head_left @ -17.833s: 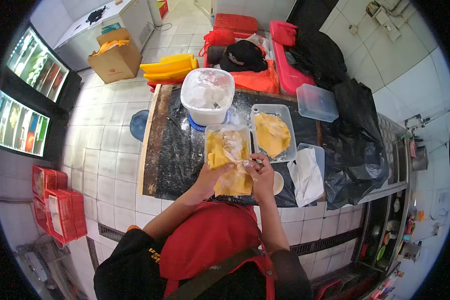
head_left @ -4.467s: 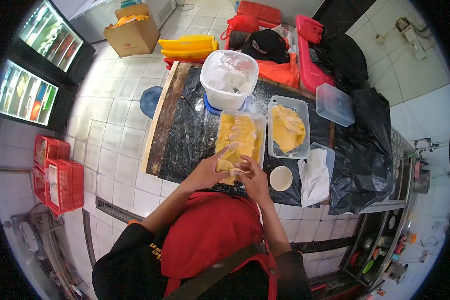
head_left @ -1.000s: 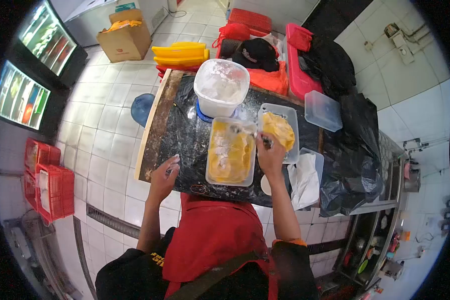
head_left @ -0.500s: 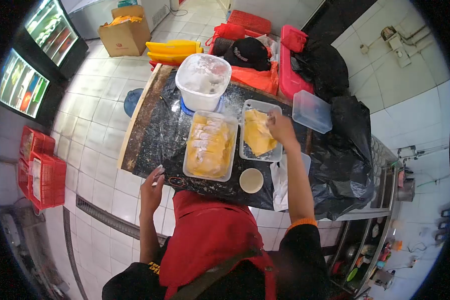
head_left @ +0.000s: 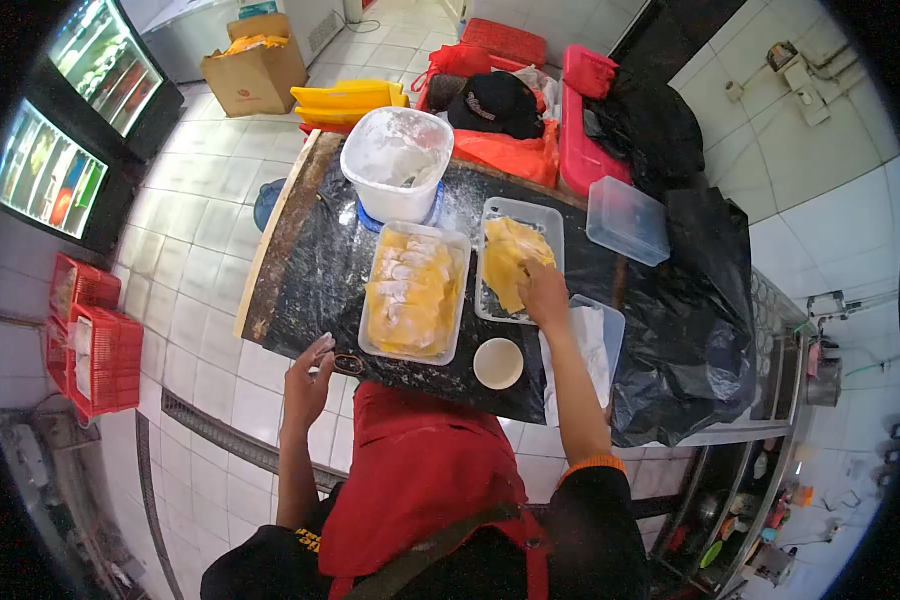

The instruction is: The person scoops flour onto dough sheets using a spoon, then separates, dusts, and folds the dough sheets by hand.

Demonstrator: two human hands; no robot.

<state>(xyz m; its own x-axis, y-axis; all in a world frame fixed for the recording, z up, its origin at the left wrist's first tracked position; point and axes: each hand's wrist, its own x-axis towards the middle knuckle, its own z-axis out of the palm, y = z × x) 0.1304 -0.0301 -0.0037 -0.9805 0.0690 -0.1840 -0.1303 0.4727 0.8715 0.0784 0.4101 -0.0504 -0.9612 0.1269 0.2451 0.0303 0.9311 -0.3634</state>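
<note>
A clear container (head_left: 410, 358) of floured yellow sheets lies in the middle of the black-covered table. To its right stands a second clear container (head_left: 556, 222) with a stack of yellow sheets (head_left: 512, 258). My right hand (head_left: 543, 293) reaches over that stack, fingers bent down against the sheets; whether it grips one is hidden. Near the table's front edge my left hand (head_left: 309, 380) hovers with floury fingers apart, holding nothing, beside a rubber band (head_left: 348, 364). A white tub of flour (head_left: 397, 165) stands behind the first container. A round pale bowl (head_left: 498, 363) sits near the front edge.
An empty clear box (head_left: 627, 220) lies at the back right, beside black plastic sheeting (head_left: 685, 320). White paper (head_left: 576, 350) rests in another clear container right of the bowl. Red baskets (head_left: 100, 370) stand on the floor at left.
My right hand has moved from the gap between the two containers onto the yellow stack, then lower over its right side. My left hand stays near the front edge. The view has shifted slightly.
</note>
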